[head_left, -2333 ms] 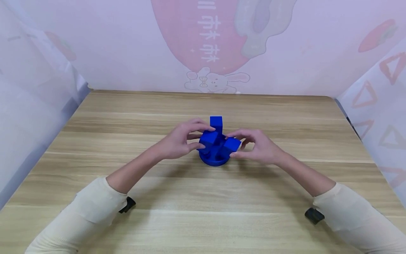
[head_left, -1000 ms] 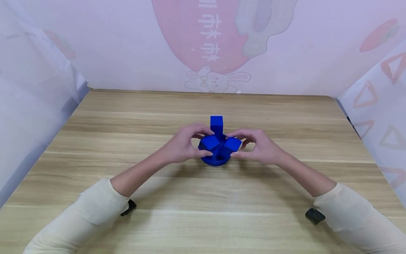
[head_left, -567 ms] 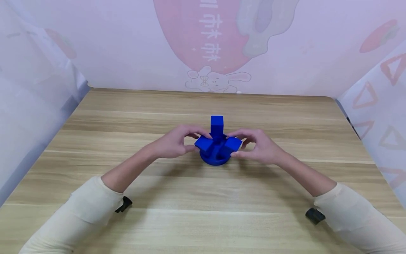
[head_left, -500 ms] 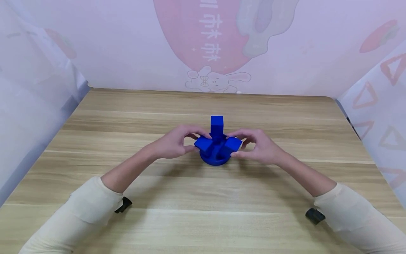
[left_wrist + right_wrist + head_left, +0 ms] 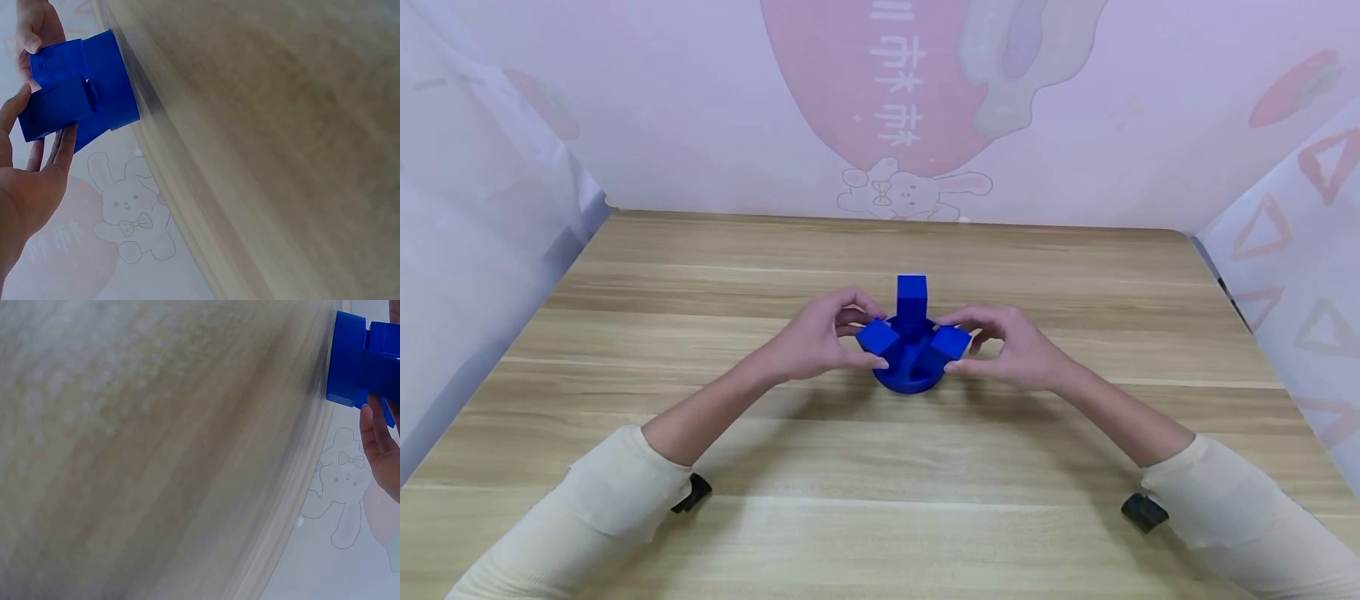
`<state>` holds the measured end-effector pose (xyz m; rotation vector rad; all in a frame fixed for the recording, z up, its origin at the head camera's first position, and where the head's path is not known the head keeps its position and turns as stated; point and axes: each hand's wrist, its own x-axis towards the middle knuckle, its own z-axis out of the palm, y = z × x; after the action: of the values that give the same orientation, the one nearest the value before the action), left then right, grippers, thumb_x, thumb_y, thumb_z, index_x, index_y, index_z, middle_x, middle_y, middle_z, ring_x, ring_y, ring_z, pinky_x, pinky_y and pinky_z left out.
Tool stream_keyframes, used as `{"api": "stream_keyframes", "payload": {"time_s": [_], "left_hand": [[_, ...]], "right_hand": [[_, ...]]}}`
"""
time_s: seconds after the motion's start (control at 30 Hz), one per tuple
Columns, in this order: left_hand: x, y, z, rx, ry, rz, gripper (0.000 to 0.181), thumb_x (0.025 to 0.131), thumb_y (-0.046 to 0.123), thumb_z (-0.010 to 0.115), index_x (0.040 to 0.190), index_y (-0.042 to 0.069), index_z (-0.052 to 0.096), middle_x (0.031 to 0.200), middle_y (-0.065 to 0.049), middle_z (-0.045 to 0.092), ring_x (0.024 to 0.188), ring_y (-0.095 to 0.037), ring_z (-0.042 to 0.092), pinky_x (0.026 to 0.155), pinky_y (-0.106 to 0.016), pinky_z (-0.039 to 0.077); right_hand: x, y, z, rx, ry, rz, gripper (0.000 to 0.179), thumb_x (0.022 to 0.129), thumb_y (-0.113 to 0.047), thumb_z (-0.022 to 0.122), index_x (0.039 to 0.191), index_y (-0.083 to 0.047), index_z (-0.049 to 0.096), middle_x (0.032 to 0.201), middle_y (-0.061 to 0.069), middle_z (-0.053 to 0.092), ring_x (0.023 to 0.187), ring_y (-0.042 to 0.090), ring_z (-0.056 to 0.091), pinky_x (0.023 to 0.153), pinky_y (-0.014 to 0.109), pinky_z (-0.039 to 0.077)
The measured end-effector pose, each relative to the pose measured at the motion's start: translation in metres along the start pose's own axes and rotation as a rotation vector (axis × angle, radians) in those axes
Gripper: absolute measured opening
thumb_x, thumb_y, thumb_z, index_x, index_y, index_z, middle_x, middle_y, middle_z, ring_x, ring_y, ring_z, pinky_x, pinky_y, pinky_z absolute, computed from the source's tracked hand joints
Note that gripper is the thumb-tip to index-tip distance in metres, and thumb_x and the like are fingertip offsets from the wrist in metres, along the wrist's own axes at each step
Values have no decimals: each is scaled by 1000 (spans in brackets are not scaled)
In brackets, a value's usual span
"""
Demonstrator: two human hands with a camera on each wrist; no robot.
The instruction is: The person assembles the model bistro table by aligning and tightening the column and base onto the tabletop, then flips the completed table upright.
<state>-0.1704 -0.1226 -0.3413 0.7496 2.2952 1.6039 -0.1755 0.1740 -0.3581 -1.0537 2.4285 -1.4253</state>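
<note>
A round blue base (image 5: pixel 908 382) stands on the table, with three square-ended blue pieces set around its middle. The far block (image 5: pixel 912 293) rises upright and no hand touches it. My left hand (image 5: pixel 820 337) pinches the left block (image 5: pixel 877 337), thumb on the near side and fingers on the far side. In the left wrist view this left block (image 5: pixel 56 109) sits between thumb and fingertips. On the other side, my right hand (image 5: pixel 1011 346) holds the right block (image 5: pixel 951 342) between thumb and fingers. The right wrist view shows the base (image 5: pixel 345 359) and only part of the right hand (image 5: pixel 382 447).
The wooden table (image 5: pixel 880 500) spreads out around the base. A printed wall panel (image 5: pixel 700 108) stands along its far edge, with white sheeting at both sides. Black wrist devices (image 5: pixel 1144 512) sit by the cream sleeves (image 5: pixel 1232 508).
The left block has moved outward to the left since one second ago, my left hand going with it. Over the last half second, the left thumb has shifted to the block's near side. My right hand stays put.
</note>
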Motion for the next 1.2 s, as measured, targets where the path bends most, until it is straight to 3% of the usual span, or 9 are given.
{"api": "stream_keyframes", "payload": {"time_s": [0.3, 0.47, 0.57, 0.83, 0.97, 1.1, 1.2], "left_hand": [[3, 1, -9, 97, -54, 94, 46, 80, -5, 84, 123, -9, 68, 121, -18, 70, 113, -32, 67, 97, -44, 57], [3, 2, -15, 115, -117, 95, 44, 88, -7, 76, 131, -8, 65, 128, -18, 69, 116, -31, 66, 101, -46, 55], [3, 1, -17, 116, -120, 72, 45, 90, -7, 74, 134, -9, 63, 132, -18, 68, 118, -32, 65, 103, -47, 53], [5, -2, -10, 145, 5, -54, 58, 83, 9, 88, 132, -7, 61, 127, -17, 68, 110, -30, 66, 95, -42, 57], [4, -2, -7, 160, 74, -132, 56, 82, 16, 89, 125, -5, 60, 120, -17, 67, 106, -30, 66, 87, -37, 59], [3, -1, -6, 153, 112, -168, 49, 82, 18, 90, 116, -2, 60, 110, -15, 67, 102, -28, 65, 84, -33, 59], [3, 1, -5, 116, 115, -172, 47, 82, 14, 90, 117, -3, 64, 109, -15, 68, 98, -27, 66, 83, -30, 59]], "right_hand": [[0, 1, -1, 4, -7, 6, 50, 83, -4, 86, 130, 1, 69, 124, 13, 73, 99, 25, 69, 78, 40, 61], [0, 1, -1, -1, -7, 10, 50, 83, -4, 86, 130, 1, 69, 124, 13, 73, 99, 25, 69, 78, 39, 61], [0, 2, -1, -1, -4, 6, 50, 83, -3, 86, 129, 1, 69, 124, 13, 73, 99, 26, 69, 77, 38, 61], [0, 2, 0, 4, -6, -1, 49, 83, -3, 85, 129, 2, 69, 124, 13, 73, 98, 28, 69, 77, 38, 61], [0, 2, 0, 1, -10, 3, 50, 83, -3, 86, 130, 1, 68, 124, 13, 73, 99, 27, 69, 78, 39, 62], [0, 3, -1, 2, -12, 7, 50, 84, -4, 85, 130, 1, 68, 126, 13, 72, 100, 26, 69, 78, 39, 62], [0, 3, -1, 8, -12, 7, 50, 84, -4, 85, 131, 1, 68, 126, 13, 72, 100, 26, 69, 78, 39, 62]]}}
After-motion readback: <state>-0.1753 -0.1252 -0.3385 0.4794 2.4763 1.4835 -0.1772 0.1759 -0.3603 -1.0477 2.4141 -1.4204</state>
